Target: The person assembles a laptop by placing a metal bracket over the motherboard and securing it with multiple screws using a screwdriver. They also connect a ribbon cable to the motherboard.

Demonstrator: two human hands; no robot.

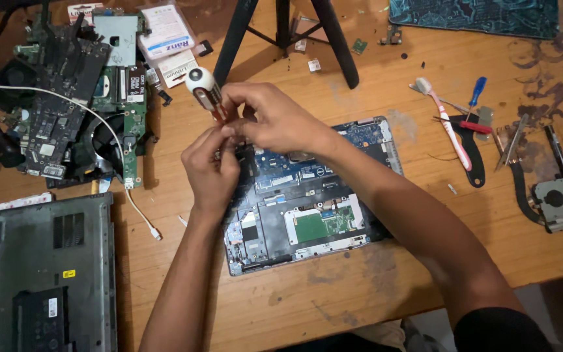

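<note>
An opened laptop base [307, 208] lies on the wooden table in front of me, its blue circuit boards and a green board exposed. My right hand [275, 117] grips a screwdriver [204, 91] with a red and white handle, held tilted above the laptop's upper left corner. My left hand [211, 166] is just below it, fingers pinched at the screwdriver's lower end, where the tip is hidden. Both hands touch over the laptop's far left corner.
A stack of circuit boards with a fan [79, 98] and a white cable [131, 195] sits far left. A grey laptop cover [50, 274] lies at near left. Black tripod legs [333, 39] stand at the back. A toothbrush [447, 120], small screwdrivers [477, 91] and a fan heatsink [555, 202] lie right.
</note>
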